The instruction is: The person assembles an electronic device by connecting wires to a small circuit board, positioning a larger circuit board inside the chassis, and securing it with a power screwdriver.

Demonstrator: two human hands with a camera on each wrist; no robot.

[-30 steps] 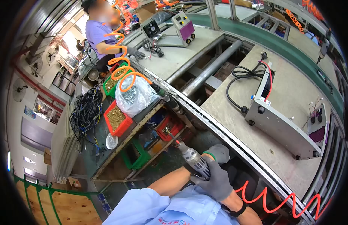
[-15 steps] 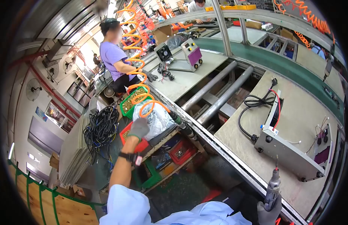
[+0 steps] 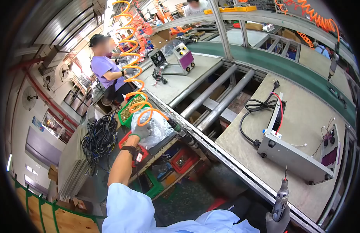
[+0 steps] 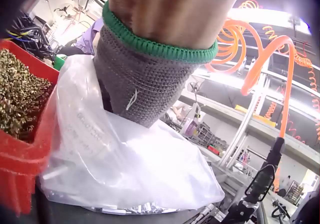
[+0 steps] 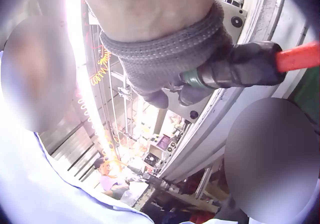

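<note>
My left hand [image 3: 141,132], in a grey glove with a green cuff, reaches into a clear plastic bag [image 3: 156,133] beside a red bin of small brass-coloured parts. In the left wrist view the glove [image 4: 142,81] goes down into the bag [image 4: 135,169], which hides the fingers. Low at the right of the head view, my right hand [image 3: 278,223] grips a grey power screwdriver [image 3: 281,200], bit pointing up. The right wrist view shows that gloved hand [image 5: 165,69] curled round the tool, a red hose [image 5: 300,57] leading from its end.
A metal casing [image 3: 292,155] with a black cable stands on the right board [image 3: 242,143]. Rollers [image 3: 226,99] lie between the boards. A green bin [image 3: 152,185] and a red bin [image 3: 184,160] sit below the bag. An orange coiled hose hangs over it. A person in purple works beyond.
My hands were together at the screwdriver a second ago; the left has since gone out to the bag and moved in among its plastic. The right has moved to the lower right with the tool.
</note>
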